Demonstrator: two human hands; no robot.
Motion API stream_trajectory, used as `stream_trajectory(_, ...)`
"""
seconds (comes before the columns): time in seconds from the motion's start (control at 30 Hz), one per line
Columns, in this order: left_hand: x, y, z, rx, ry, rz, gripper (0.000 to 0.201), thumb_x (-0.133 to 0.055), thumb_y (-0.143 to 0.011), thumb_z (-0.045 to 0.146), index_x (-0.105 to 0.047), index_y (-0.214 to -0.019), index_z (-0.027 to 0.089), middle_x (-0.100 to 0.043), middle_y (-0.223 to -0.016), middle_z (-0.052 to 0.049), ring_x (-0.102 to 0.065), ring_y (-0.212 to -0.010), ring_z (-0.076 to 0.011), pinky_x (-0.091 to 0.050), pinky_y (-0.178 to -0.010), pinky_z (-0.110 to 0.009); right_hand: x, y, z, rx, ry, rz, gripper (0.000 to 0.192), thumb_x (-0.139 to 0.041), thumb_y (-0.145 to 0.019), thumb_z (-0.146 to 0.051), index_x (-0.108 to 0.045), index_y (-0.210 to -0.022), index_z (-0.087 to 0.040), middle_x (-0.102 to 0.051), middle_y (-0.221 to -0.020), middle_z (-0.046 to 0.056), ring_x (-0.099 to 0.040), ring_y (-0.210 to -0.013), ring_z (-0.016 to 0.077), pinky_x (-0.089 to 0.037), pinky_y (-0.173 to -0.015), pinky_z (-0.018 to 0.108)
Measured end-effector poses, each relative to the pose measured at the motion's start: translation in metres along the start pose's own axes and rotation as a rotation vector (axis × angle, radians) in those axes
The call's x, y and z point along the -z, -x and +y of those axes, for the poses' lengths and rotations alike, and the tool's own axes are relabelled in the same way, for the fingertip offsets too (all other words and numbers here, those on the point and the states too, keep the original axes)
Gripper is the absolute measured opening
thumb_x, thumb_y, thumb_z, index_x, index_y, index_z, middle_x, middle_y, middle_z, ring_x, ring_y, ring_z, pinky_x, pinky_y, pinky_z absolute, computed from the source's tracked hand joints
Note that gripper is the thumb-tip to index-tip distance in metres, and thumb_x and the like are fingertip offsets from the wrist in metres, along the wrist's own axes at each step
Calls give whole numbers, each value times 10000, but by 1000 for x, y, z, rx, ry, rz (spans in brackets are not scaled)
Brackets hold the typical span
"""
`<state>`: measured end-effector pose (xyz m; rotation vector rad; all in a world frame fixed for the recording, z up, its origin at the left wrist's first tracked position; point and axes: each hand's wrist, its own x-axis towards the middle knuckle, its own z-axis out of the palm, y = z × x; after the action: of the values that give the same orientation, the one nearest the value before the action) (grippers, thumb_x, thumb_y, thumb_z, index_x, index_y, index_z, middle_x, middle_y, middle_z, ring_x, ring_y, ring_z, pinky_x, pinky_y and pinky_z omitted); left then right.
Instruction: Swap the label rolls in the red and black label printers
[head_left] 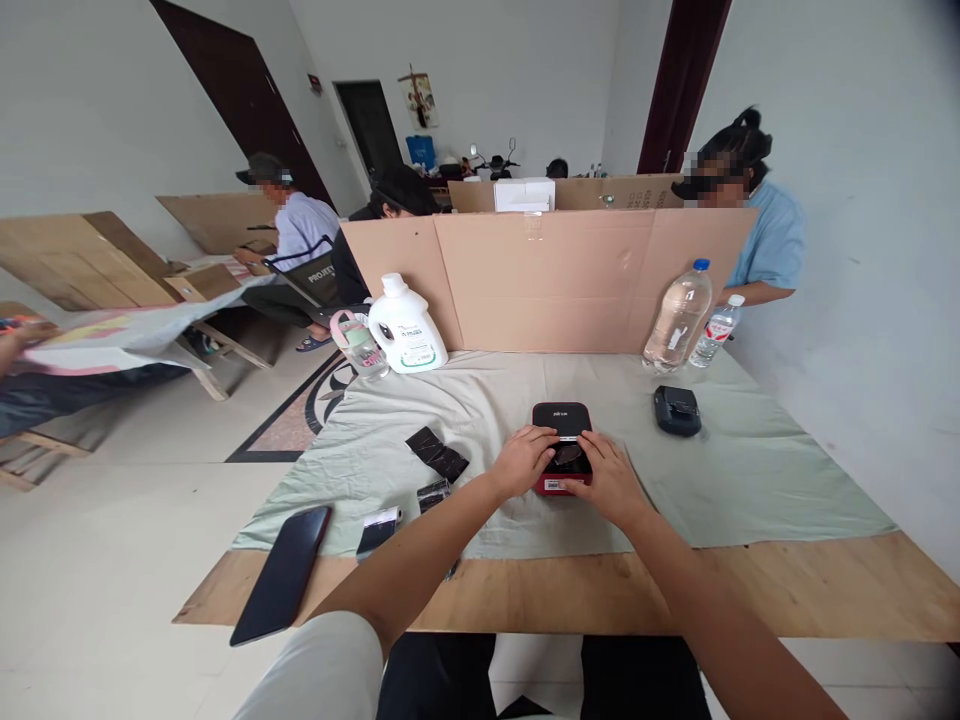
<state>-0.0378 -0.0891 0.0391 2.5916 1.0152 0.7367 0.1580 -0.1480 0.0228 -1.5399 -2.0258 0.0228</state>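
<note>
A small red-and-black boxy device (564, 415) stands on the cloth in front of me, with pale lettering on its black top. A thin white strip crosses its middle, and a dark, glossy section lies nearer to me. My left hand (523, 461) grips its left side, fingertips on the top edge near the strip. From the right, my right hand (609, 476) holds it too, fingers on top and thumb along the red front by a white label. What lies between my fingertips is too dark to make out.
Black strips (437, 455), a small roll (379, 532) and a phone (281, 575) lie left; a black device (677, 411) sits right. A cardboard screen (544, 285) stands behind a white jug (409, 330), a pink-handled cup (360, 345) and two bottles (677, 315). Other people sit beyond.
</note>
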Motion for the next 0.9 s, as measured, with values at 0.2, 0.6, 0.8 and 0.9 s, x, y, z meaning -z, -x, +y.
stream_trajectory(0.2, 17, -2, 1, -69, -26, -194, 746, -693, -659, 582, -543, -1250, 152, -515, -1332, -148, -461, -1234, -291, -334, -1066, -430, 3, -2, 6, 90, 145, -151, 581, -628, -768, -307, -471, -1310, -170, -522, -1316, 147, -461, -1213, 300, -378, -982, 466)
stream_trajectory(0.6, -4, 6, -7, 15, 77, -177, 720, -743, -653, 391, -480, -1306, 237, -467, -1384, -99, -401, -1290, -282, -293, -1089, -445, 6, -7, 11, 77, 23, -163, 568, -713, -689, -282, -545, -1224, -191, -576, -1227, 119, -496, -1145, 306, -417, -981, 477)
stream_trajectory(0.8, -12, 28, 2, 387, 581, 41, 1039, -691, -627, 622, -228, -1460, 208, -129, -1549, -121, -103, -1420, -312, -166, -1137, -485, -9, 11, 17, -369, -552, -83, 825, -624, -702, -609, -351, -1392, -249, -343, -1464, 106, -371, -1302, 324, -408, -994, 511)
stream_trajectory(0.9, -20, 29, 6, 713, 1023, 98, 840, -356, -805, 724, -139, -1479, 271, -154, -1550, -76, -141, -1418, -294, -220, -1112, -499, -10, 5, 10, -724, -852, -162, 794, -427, -772, -717, -263, -1434, -311, -343, -1476, 79, -437, -1268, 306, -495, -887, 463)
